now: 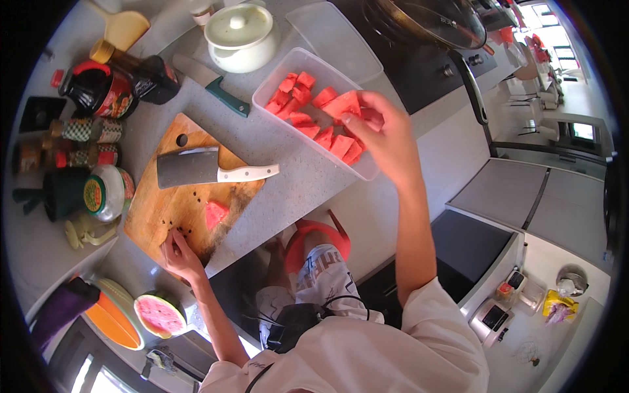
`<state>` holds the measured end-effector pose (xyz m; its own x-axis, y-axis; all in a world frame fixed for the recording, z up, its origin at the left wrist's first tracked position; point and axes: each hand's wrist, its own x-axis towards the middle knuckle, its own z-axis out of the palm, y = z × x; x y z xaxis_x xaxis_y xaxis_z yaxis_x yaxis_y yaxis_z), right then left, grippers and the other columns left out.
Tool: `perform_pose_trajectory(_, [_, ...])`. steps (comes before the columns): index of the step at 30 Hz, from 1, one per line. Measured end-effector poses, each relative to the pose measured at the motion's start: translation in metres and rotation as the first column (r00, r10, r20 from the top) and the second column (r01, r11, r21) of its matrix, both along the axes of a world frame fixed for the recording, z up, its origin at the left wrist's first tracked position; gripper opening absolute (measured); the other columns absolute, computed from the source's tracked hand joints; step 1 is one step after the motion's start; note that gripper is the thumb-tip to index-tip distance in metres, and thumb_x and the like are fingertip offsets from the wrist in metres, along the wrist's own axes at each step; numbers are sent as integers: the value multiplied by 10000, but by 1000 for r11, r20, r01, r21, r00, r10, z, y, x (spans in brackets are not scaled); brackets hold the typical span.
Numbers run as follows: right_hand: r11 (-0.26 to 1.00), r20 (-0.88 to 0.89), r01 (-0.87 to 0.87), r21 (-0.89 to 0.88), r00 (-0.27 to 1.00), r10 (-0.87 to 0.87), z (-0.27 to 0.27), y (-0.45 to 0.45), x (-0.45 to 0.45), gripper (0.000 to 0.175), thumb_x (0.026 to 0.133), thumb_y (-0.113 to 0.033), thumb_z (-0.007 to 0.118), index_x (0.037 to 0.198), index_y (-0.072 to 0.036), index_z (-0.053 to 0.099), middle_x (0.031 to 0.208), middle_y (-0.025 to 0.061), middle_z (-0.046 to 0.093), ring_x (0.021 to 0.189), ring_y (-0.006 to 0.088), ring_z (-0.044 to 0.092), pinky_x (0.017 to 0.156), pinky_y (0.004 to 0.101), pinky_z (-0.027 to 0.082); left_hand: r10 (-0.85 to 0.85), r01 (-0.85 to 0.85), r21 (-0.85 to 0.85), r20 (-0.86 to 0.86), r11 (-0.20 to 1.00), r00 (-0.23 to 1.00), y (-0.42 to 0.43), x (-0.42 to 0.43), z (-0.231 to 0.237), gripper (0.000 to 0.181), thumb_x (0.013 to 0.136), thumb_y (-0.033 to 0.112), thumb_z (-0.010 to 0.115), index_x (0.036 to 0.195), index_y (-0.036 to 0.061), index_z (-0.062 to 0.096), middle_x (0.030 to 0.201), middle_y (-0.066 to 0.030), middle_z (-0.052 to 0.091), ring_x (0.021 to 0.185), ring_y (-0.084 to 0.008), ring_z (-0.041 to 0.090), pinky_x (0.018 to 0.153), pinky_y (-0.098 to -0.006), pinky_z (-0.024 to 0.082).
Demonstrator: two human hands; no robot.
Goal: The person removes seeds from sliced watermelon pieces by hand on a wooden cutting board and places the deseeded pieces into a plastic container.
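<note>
Over a clear plastic container (275, 115), my right hand (385, 135) grips a watermelon piece (342, 104) between thumb and fingers. Several red watermelon chunks (297, 93) lie inside the container. My left hand (181, 255) rests at the near left edge of a wooden cutting board (152, 206), its fingers curled beside dark seeds (179, 230); whether anything is between them is hidden. One small watermelon piece (216, 214) lies on the board. A cleaver (189, 167) with a white handle lies flat across the board's far part.
A green-handled knife (226, 96) lies near a lidded white pot (239, 39). The container's lid (336, 42) is beside the cooktop (417, 78), which carries a pan (427, 19). Sauce bottles (152, 78) and jars (109, 191) line the left. A cut watermelon (159, 314) sits below.
</note>
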<state>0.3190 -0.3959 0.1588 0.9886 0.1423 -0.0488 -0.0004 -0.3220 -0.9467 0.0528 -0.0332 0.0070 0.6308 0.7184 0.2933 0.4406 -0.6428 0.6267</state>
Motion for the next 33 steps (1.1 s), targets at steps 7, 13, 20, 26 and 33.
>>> perform_pose_trajectory(7, [761,163,-140,-633,938,307,-39,-2,37,313,891,-158,755,1159,-23,664,1014,177,721,885,357,711,784,420,575,-72,100,239,-123,966,990,-7,13,8,145,968,96,658,1062,27,744,999,-119,734,915,-330,646,862,-442,514])
perform_pose_trajectory(13, [497,53,-179,-849,907,418,-65,14,45,220,890,-197,749,1020,-45,659,935,148,715,807,362,713,713,488,560,-117,169,306,-182,937,976,-5,13,8,148,969,86,645,1066,30,742,1011,-127,733,944,-346,649,885,-462,508])
perform_pose_trajectory(20, [466,11,-232,-854,887,462,-77,25,51,236,899,-182,746,1052,-36,642,998,169,698,931,370,709,784,498,569,-116,164,317,-165,934,980,-5,12,7,142,947,60,656,1060,29,735,1012,-135,729,947,-352,650,899,-463,505])
perform_pose_trajectory(26, [473,153,-154,-867,822,549,-89,24,57,127,938,-102,637,1035,-22,654,1070,181,696,977,343,731,774,466,590,-121,158,307,-136,939,983,-6,14,10,113,940,48,678,1028,39,747,967,-120,729,908,-321,668,869,-431,521])
perform_pose_trajectory(33, [716,338,-78,-694,842,419,-33,28,29,158,922,-78,692,1077,-58,665,1069,114,707,904,291,715,756,440,568,-167,189,238,-108,953,980,-7,16,20,125,895,41,673,1000,71,732,959,-107,697,925,-343,631,871,-452,496])
